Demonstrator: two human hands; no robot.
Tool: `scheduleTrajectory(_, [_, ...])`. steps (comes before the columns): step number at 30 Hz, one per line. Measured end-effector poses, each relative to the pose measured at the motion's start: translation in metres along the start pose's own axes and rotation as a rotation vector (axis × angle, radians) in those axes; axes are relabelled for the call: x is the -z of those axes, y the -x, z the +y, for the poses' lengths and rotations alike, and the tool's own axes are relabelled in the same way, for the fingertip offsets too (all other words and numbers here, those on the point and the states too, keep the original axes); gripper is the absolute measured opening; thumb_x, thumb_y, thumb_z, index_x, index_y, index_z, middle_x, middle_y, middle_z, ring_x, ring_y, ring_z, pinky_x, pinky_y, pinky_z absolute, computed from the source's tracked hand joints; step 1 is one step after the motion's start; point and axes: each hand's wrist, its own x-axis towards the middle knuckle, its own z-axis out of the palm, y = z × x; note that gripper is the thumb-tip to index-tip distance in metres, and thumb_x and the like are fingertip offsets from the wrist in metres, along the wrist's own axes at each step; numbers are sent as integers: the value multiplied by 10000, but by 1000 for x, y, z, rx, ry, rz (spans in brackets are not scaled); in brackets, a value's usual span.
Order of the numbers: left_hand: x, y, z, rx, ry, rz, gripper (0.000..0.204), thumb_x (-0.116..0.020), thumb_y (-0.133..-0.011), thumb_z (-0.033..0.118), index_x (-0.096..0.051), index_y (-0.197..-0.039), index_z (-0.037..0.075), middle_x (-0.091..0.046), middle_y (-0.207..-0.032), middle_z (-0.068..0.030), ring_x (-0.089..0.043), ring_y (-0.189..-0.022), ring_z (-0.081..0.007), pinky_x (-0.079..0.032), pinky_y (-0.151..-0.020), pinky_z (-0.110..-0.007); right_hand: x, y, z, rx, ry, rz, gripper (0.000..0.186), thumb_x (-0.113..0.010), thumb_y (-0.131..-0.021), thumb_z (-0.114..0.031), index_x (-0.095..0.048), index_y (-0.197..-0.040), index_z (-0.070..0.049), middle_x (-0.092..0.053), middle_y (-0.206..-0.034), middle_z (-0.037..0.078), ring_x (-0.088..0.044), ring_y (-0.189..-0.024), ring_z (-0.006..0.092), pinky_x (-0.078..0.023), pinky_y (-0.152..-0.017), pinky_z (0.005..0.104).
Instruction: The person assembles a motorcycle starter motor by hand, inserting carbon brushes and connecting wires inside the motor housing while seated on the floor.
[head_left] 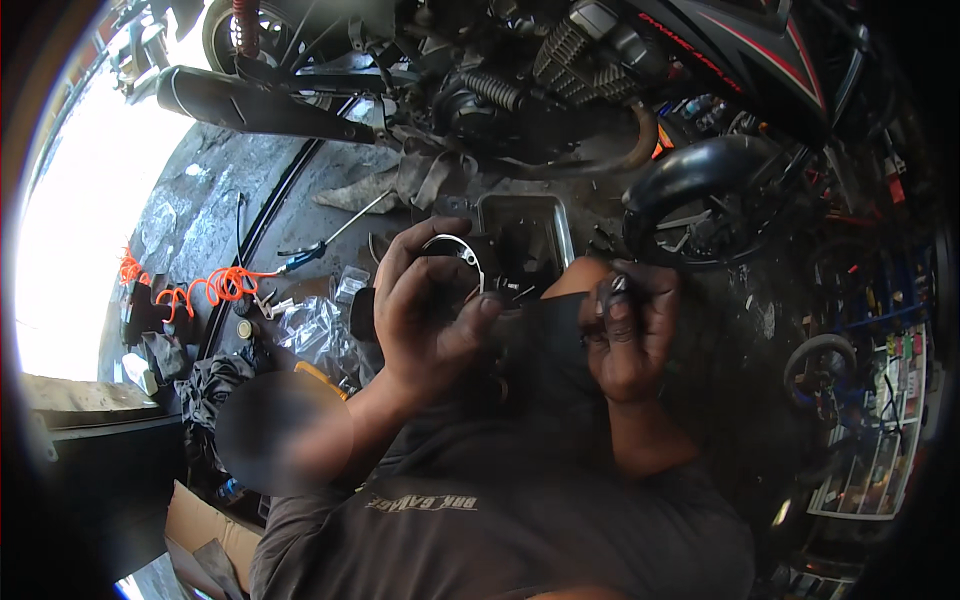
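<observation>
1 tray (562, 225), contents unclear, lies beyond left fingers (464, 326) gripping ring (469, 257), right fingers (623, 325) pinched.

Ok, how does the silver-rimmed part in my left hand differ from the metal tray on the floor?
The silver-rimmed part has a curved edge, while the metal tray is roughly rectangular.
The part is held up in your left hand; the tray sits on the floor.
The part is smaller than the tray.
Both show a bright, silvery edge.
</observation>
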Motion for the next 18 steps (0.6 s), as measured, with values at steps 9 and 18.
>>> scheduleTrajectory(9, [17, -15, 12, 192, 473, -283, 357, -783, -878, 292, -660, -1015, -14, -555, -1369, -252, -547, -1269, -305, -420, -1061, -420, -34, -33, -25, 342, 649, -476, 397, -827, -830, -96, -655, -1175, 4, -669, -971, 115, -624, -750, 148, -494, -626, 275])
scheduleTrajectory(18, [27, -39, 19, -69, 12, -257, 660, -953, -677, 385, -609, -1066, -22, -559, -1346, -243, -670, -1055, -243, -578, -796, -327, -41, -57, -5, 381, 680, -468, 321, -773, -871, -50, -653, -1163, 5, -691, -1002, 116, -653, -794, 159, -526, -673, 292])
